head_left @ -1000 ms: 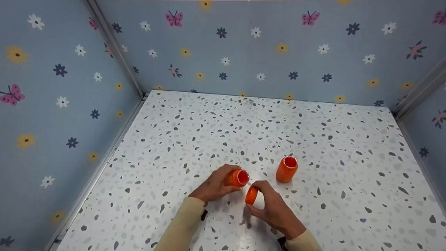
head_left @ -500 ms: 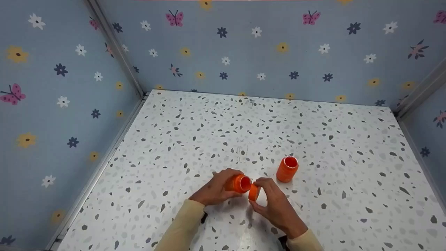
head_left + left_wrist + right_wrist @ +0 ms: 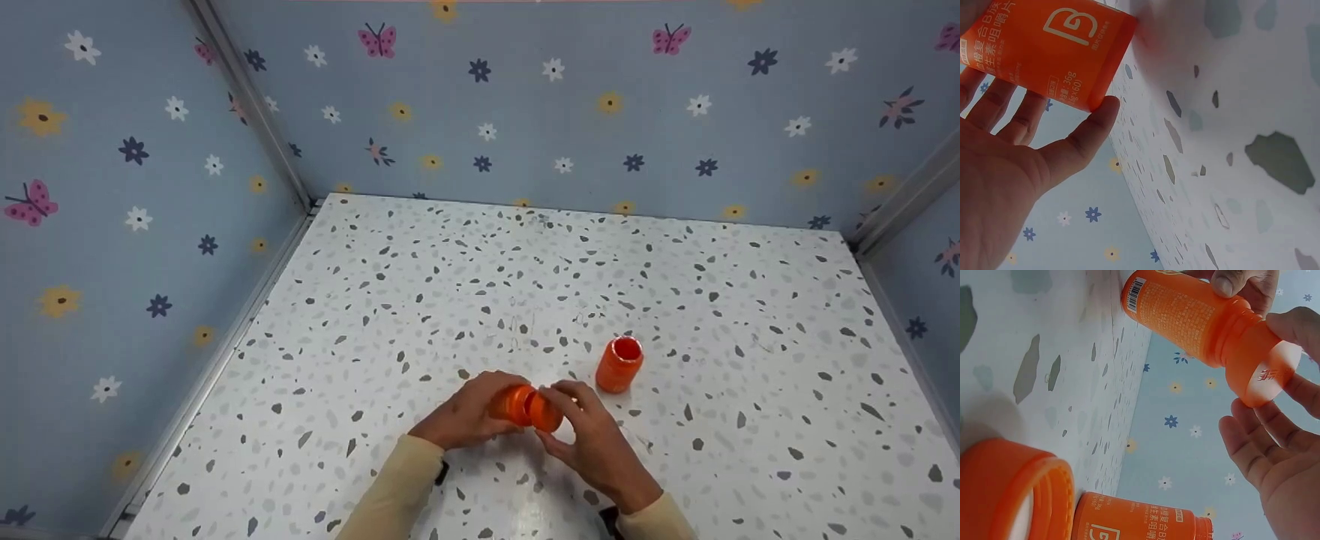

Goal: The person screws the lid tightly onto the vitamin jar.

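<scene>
Held bottle meets cap at rim; walls well apart.

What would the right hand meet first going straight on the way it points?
Probably the orange vitamin B bottle in the left hand: the orange cap in the right hand is at its mouth, though whether they touch is unclear.

Orange, orange! The held bottle blazed in it with white lettering, the cap matched, and the standing bottle wore the same, white print included. The tabletop answered in white, flecked dark and pale grey. Blue walls burst with white, yellow and navy flowers and pink butterflies; the sleeves came in cream.
</scene>
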{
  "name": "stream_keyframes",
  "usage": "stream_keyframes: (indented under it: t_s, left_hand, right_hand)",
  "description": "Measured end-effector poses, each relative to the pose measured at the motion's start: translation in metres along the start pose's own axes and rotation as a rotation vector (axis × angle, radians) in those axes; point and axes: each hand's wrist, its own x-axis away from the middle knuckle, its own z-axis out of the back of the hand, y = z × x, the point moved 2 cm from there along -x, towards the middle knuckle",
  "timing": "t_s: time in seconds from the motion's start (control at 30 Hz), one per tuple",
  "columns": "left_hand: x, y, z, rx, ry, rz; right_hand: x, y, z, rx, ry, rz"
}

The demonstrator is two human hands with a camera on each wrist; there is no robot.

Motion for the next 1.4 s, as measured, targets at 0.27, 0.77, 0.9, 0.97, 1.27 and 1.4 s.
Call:
stream_keyframes:
  t_s: [0.27,0.77,0.9,0.97,1.27,1.4]
  left_hand:
    - [0.0022,0.0030,-0.0020,-0.063,0.011,-0.044]
    - [0.0012,0.0065,-0.0023,-0.070,-0.009,-0.020]
    - [0.0005,0.0061,-0.0033,-0.071,-0.011,-0.013]
    - [0.0003,0.0063,-0.0036,-0.072,-0.013,-0.013]
    - [0.0021,0.0079,-0.0032,-0.079,-0.014,-0.018]
    - [0.0025,0.0086,-0.0031,-0.077,-0.019,-0.002]
  right_hand:
    - [0.0009,0.0006,-0.0013,0.003,0.007,0.010]
    - [0.0001,-0.0007,-0.0044,-0.009,-0.041,-0.034]
    - [-0.0002,-0.0007,-0.0049,-0.009,-0.051,-0.036]
    - [-0.0003,-0.0008,-0.0052,-0.008,-0.059,-0.041]
    - [-0.0006,-0.0010,-0.0053,0.006,-0.056,-0.031]
    - [-0.0012,-0.0004,-0.0044,0.010,-0.039,-0.019]
